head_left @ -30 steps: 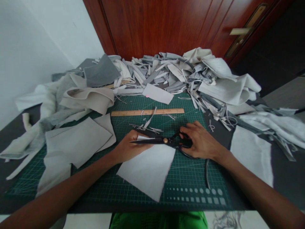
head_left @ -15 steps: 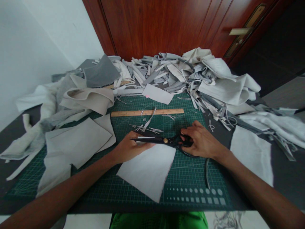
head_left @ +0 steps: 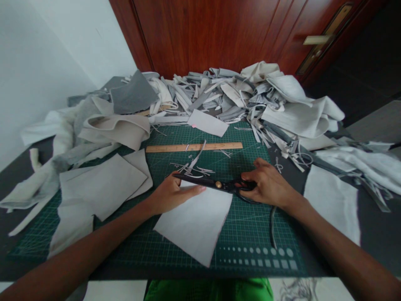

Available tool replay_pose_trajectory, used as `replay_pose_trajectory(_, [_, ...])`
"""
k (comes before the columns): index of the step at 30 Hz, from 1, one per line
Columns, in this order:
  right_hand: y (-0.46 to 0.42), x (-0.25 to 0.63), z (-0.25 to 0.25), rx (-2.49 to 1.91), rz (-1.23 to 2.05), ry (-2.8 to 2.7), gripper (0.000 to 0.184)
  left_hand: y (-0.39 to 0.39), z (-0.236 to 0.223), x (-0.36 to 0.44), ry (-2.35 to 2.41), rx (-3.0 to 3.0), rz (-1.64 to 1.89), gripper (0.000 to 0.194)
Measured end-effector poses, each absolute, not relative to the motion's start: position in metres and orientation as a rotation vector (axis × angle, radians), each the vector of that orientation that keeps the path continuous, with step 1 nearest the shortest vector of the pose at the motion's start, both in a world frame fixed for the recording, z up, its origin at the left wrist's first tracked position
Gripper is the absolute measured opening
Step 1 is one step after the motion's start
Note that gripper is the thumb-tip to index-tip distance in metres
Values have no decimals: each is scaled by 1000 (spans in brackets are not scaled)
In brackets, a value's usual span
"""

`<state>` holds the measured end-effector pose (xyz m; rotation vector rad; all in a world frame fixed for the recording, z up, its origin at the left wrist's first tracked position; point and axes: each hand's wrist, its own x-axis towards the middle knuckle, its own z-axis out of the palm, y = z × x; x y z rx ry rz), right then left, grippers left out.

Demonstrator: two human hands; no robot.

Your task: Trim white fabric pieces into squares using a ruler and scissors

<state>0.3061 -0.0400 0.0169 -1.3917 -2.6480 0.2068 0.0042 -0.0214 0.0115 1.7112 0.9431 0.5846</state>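
Black scissors [head_left: 203,181] with a brass pivot lie along the far edge of a white fabric piece [head_left: 197,221], blades pointing left and closed or nearly so. My right hand [head_left: 266,182] has its fingers through the scissor handles. My left hand [head_left: 175,193] pinches the fabric near its far left corner, thumb on top and fingers beyond the edge, close to the blade tips. Just past the blades lie thin cut strips [head_left: 196,161]. The fabric rests on a green cutting mat [head_left: 250,225].
Beyond the strips is a wooden ruler [head_left: 219,146], with a small white card [head_left: 208,122] behind it. Scraps [head_left: 200,92] are heaped along the back. Fabric pieces [head_left: 106,184] lie at left, another white piece [head_left: 332,205] at right. A grey cord [head_left: 272,230] lies near my right wrist.
The scissor blades have come together along the fabric's far edge, and a thin strip now lies just beyond them. My right hand has shifted slightly right; my left hand keeps its hold.
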Motion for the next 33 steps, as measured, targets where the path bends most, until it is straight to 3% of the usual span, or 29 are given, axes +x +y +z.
replay_pose_trajectory(7, [-38,309,12,-1452,195,-2503,32,-16,7,-1,1022,1670,562,29])
replay_pose_trajectory(13, [-34,314,13,-1413,458,-2408,7,-18,16,1,998,1611,541,31])
replay_pose_trajectory(19, [-36,315,16,-1431,395,-2507,10,-19,12,1,1032,1516,510,37])
replay_pose_trajectory(25, [-43,303,22,-1425,294,-2616,21,-13,3,-3,854,1430,498,32])
replay_pose_trajectory(28, [-44,301,23,-1425,275,-2628,23,-11,2,-4,789,1487,449,38])
replay_pose_trajectory(33, [-43,301,19,-1449,255,-2570,24,-11,9,-2,883,1731,467,32])
